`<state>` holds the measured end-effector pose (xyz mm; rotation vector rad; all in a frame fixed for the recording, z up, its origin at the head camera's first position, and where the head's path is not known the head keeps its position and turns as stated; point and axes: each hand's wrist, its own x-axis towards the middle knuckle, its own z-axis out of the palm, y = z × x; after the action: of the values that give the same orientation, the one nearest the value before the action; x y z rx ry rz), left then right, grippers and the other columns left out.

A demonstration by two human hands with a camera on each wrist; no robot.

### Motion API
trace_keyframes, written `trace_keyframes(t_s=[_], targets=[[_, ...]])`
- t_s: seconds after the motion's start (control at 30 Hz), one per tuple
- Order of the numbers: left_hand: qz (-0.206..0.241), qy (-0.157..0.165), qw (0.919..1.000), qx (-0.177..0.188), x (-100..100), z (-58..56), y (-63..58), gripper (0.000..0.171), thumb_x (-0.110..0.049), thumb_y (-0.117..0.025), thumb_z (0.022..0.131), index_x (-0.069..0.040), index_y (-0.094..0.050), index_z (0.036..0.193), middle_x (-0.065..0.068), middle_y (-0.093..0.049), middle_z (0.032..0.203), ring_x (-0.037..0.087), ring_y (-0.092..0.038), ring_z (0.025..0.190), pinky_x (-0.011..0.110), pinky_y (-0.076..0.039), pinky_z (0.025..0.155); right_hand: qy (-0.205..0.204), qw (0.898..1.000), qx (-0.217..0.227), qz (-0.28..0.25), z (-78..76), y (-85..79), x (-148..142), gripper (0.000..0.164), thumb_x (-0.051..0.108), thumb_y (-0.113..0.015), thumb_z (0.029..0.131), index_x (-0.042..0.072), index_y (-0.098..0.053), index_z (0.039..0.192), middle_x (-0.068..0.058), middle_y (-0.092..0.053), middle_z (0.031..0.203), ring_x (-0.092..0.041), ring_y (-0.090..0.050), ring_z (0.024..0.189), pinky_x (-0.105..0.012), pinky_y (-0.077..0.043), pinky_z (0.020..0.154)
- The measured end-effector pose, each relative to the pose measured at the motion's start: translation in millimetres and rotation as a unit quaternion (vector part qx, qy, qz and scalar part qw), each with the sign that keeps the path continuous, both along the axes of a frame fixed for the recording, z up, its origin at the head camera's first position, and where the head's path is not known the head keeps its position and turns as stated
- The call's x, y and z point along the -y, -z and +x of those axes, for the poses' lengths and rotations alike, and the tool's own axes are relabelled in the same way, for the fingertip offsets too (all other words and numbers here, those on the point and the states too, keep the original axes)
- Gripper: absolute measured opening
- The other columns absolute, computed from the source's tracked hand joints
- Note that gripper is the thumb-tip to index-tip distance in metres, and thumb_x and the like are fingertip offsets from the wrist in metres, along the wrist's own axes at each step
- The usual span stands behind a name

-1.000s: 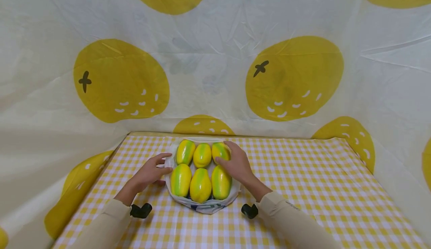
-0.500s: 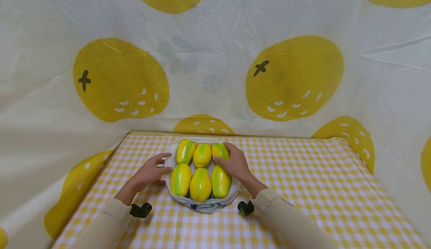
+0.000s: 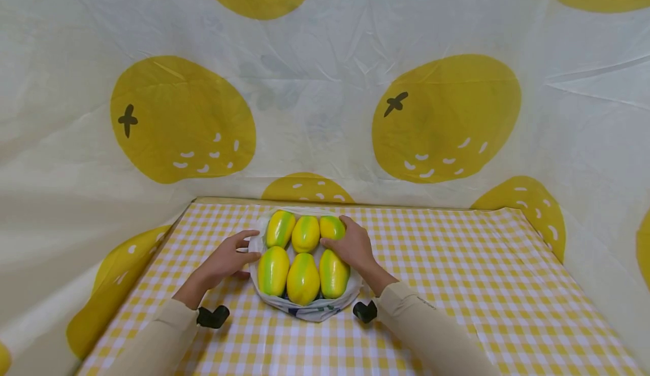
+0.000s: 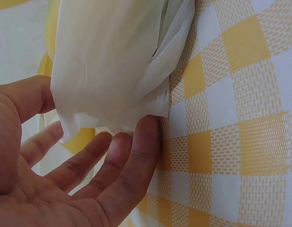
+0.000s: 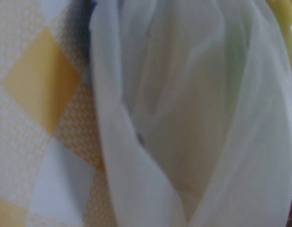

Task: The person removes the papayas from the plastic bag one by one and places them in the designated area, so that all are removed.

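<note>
Several glossy yellow-and-green papayas sit in two rows inside a white plastic bag [image 3: 330, 311] with its rim rolled down, on the table. My right hand [image 3: 354, 246] holds the back-right papaya [image 3: 332, 227], thumb at its front and fingers along its far right side. On the opposite side my left hand [image 3: 225, 261] rests its spread, slightly bent fingers against the bag's left edge. The left wrist view has those fingertips touching the thin bag wall [image 4: 108, 66]. Bag folds [image 5: 184, 118] fill the right wrist view, where the right hand is almost wholly hidden.
A yellow-and-white checked cloth [image 3: 457, 274] covers the table. Behind and beside it hangs a pale curtain [image 3: 315, 94] printed with big yellow fruits. Dark wrist mounts [image 3: 213, 317] sit near both cuffs.
My right wrist and forearm have shifted a little left, and the right thumb has slid slightly left at the papaya. The left hand, bag and fruit look unmoved.
</note>
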<state>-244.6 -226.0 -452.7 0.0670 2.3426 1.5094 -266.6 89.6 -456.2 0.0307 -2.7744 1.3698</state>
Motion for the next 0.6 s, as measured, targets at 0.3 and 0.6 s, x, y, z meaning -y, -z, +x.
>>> trace_keyframes(t_s=[0.3,0.6], targets=[[0.000,-0.001,1.0000,0.000,1.0,-1.7,2.4,0.067,-0.021,-0.067,0.103,-0.014,-0.036,0.162,0.033,-0.034,0.159,0.042,-0.060,0.129,0.042,-0.065,0.082,0.020,1.000,-0.006,-0.012,-2.0,2.8,1.1,0.076,0.031,-0.084,0.085,0.005,-0.054,0.150,-0.019,-0.067,0.135,-0.034,-0.069,0.109,-0.049,-0.061,0.090],[-0.001,-0.004,1.0000,0.002,0.1,1.1,-0.3,0.069,-0.022,-0.067,0.103,-0.013,-0.034,0.162,0.033,-0.035,0.159,0.043,-0.058,0.132,0.043,-0.065,0.082,0.025,0.999,-0.022,-0.007,-0.1,1.6,2.7,0.072,0.032,-0.083,0.084,0.005,-0.058,0.146,-0.018,-0.070,0.130,-0.032,-0.070,0.101,-0.046,-0.062,0.084]])
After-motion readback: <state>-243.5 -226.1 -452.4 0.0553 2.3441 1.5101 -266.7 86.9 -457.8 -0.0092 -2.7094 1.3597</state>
